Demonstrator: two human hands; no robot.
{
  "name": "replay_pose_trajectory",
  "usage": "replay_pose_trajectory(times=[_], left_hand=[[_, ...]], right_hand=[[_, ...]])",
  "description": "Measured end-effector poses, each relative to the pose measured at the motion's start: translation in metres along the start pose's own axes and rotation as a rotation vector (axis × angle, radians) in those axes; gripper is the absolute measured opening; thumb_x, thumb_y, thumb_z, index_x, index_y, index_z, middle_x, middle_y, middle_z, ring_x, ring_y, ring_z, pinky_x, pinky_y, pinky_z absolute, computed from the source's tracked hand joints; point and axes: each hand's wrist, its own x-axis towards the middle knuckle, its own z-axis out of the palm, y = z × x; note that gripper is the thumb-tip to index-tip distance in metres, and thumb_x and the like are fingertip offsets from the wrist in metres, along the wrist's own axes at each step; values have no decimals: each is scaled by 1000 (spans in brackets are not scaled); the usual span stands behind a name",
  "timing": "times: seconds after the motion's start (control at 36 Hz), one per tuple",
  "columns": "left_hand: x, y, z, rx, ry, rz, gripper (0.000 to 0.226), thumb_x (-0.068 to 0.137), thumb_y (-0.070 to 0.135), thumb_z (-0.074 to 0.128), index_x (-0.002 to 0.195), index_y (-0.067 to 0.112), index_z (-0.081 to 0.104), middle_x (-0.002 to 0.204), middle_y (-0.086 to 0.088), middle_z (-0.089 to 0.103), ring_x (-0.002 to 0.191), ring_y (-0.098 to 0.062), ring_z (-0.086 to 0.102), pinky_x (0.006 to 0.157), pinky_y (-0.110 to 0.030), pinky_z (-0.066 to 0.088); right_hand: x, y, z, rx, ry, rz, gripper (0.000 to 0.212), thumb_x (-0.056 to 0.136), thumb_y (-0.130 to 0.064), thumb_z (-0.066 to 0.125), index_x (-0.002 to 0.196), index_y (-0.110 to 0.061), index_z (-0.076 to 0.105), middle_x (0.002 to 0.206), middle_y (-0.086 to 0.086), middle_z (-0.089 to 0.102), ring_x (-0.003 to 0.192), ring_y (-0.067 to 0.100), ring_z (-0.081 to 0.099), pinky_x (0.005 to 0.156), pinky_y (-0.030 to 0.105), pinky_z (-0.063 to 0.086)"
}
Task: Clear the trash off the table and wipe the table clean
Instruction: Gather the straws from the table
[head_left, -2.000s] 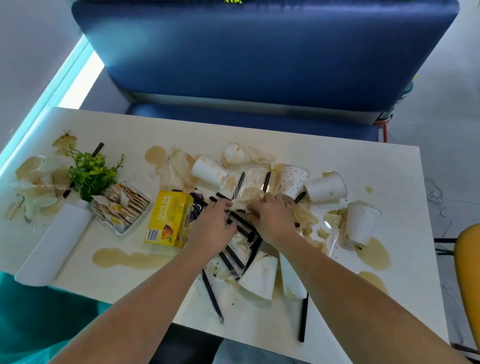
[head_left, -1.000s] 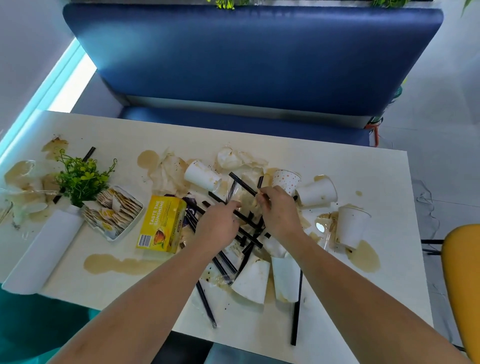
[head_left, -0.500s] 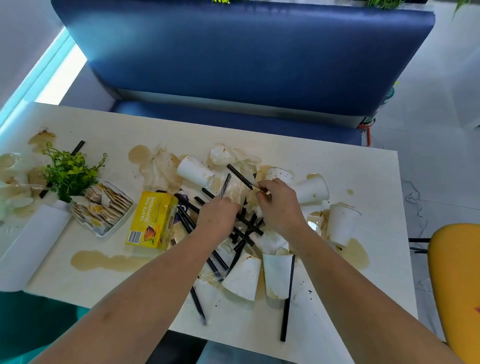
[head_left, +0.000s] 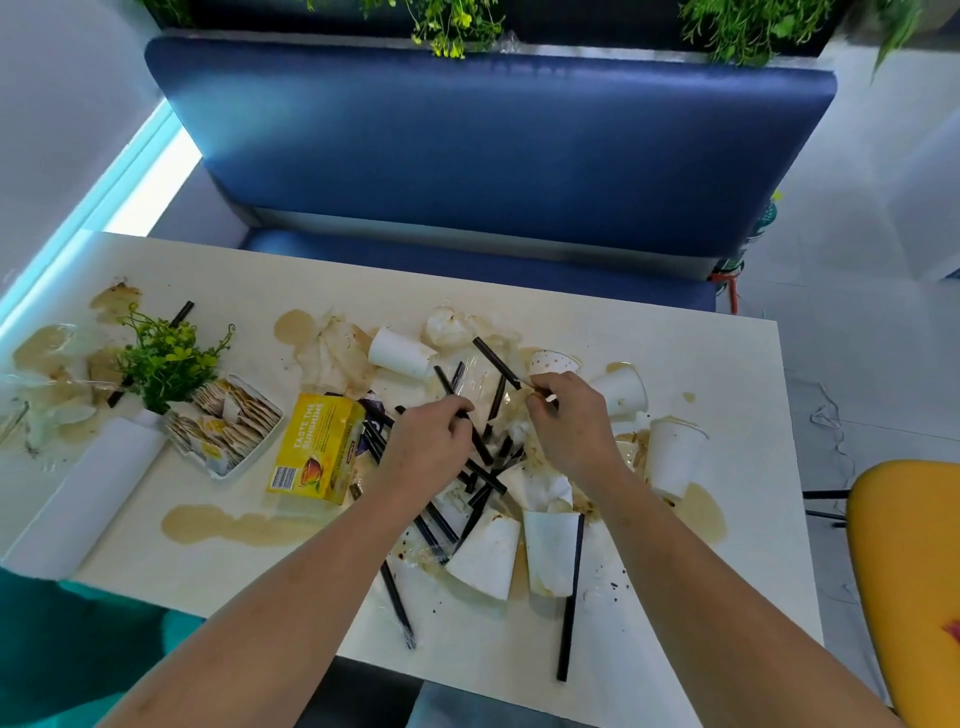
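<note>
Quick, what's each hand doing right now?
Left hand: grips a thin black plastic straw.
Right hand: pinches a second black plastic straw by its end.

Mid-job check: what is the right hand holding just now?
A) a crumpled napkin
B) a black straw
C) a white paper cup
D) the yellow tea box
B: the right hand pinches one end of a black straw, which points away from the person over the clutter. The left hand grips a second black straw.
</note>
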Motion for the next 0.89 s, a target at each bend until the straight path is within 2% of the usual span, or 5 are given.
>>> replay_pose_trajectory(times=[0.22,0.53,0.67,0.78,0.89], left_hand=[[-29,11,-2,-280,172,-66,16,96,39,68,97,27,79,76,16,72,72,2,67,66,-14,54],[-59,3,-23,-345,286,-187,15,94,28,75,108,34,76,80,19,70,76,4,67,65,-6,49],[-78,-10,-43,-424,313,-265,33,89,33,80,111,35,56,82,12,72,74,-2,68,63,-26,49],[-99,-33,-61,-469,356,-316,38,89,37,80,116,34,54,88,11,74,77,-6,70,68,-31,54],[-121,-65,-84,-489,411,-364,38,89,39,80,117,35,55,89,11,74,79,-9,73,70,-33,55]], right_hand=[[-14,-7,4,12,-28,10,28,102,-16,59,128,-13,69,116,4,65,102,16,56,93,22,41],[-36,-37,10,3,-18,-72,26,102,-17,59,125,-15,71,117,2,66,94,10,55,89,2,37],[-52,-64,14,58,-35,-88,26,101,-19,58,124,-20,70,114,-4,63,99,11,58,99,35,50],[-62,-91,24,56,-69,-153,28,102,-19,58,127,-20,69,115,-5,61,99,10,57,94,25,46],[-71,-121,52,42,-122,-254,27,101,-16,59,125,-15,70,114,-1,63,96,7,54,79,-3,32]])
